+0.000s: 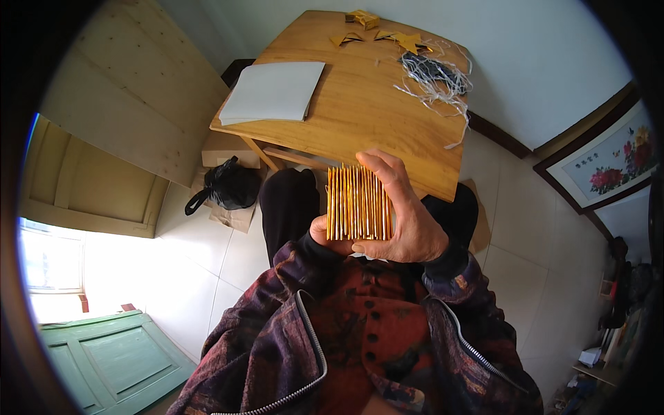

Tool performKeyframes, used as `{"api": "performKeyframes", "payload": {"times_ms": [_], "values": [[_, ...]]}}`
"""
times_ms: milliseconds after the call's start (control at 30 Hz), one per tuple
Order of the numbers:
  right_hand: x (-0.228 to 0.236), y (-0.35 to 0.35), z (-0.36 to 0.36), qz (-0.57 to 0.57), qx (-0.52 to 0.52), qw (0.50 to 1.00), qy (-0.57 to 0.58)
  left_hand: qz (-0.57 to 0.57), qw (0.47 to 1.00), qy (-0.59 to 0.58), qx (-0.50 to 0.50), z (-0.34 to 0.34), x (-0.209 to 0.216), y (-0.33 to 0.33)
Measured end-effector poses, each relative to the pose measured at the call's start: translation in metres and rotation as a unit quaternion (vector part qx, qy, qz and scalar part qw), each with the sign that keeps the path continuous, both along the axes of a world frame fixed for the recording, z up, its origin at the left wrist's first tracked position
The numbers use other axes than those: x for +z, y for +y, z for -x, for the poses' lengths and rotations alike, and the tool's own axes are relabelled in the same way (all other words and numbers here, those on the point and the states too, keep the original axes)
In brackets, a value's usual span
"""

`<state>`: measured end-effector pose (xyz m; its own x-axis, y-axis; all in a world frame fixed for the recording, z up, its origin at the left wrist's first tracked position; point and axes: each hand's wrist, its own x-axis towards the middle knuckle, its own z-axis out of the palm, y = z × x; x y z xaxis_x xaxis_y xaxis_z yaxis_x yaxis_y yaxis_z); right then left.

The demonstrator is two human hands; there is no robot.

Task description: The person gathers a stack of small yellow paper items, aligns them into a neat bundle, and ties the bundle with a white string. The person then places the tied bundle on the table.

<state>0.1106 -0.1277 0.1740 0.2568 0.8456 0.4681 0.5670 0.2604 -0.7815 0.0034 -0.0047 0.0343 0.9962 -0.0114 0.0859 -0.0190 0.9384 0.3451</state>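
Note:
A stack of thin gold-edged pieces, apparently folded foil paper, stands on edge between my hands, above my lap. My right hand grips it from the right, its fingers curled over the far side and its thumb along the near edge. My left hand holds it at the lower left; most of its fingers are hidden behind the stack. Past my hands is a wooden table, its near edge just beyond the stack.
White sheets lie at the table's left. Gold star-shaped pieces and a small gold box are at its far end, with tangled white strings at the right. A black plastic bag sits on the floor, left of my knees.

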Motion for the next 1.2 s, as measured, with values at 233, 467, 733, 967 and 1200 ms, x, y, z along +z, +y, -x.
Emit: {"api": "performKeyframes", "payload": {"times_ms": [233,467,733,967,1200], "values": [[-0.004,-0.003,-0.009,-0.022,0.078,0.957,0.277,-0.055,0.997,0.055,0.007,0.003,0.017,0.006],[-0.001,-0.006,-0.002,0.017,-0.022,0.945,0.327,0.015,1.000,0.001,-0.014,0.005,0.007,0.007],[-0.006,0.001,-0.002,-0.027,-0.058,0.940,0.336,0.013,0.999,-0.003,-0.041,0.008,-0.001,0.009],[-0.006,0.001,-0.003,-0.005,-0.068,0.935,0.349,0.012,0.998,0.003,-0.056,0.008,-0.002,0.009],[-0.008,0.003,-0.006,0.028,-0.075,0.945,0.316,0.022,0.997,-0.018,-0.074,0.007,0.001,0.007]]}}
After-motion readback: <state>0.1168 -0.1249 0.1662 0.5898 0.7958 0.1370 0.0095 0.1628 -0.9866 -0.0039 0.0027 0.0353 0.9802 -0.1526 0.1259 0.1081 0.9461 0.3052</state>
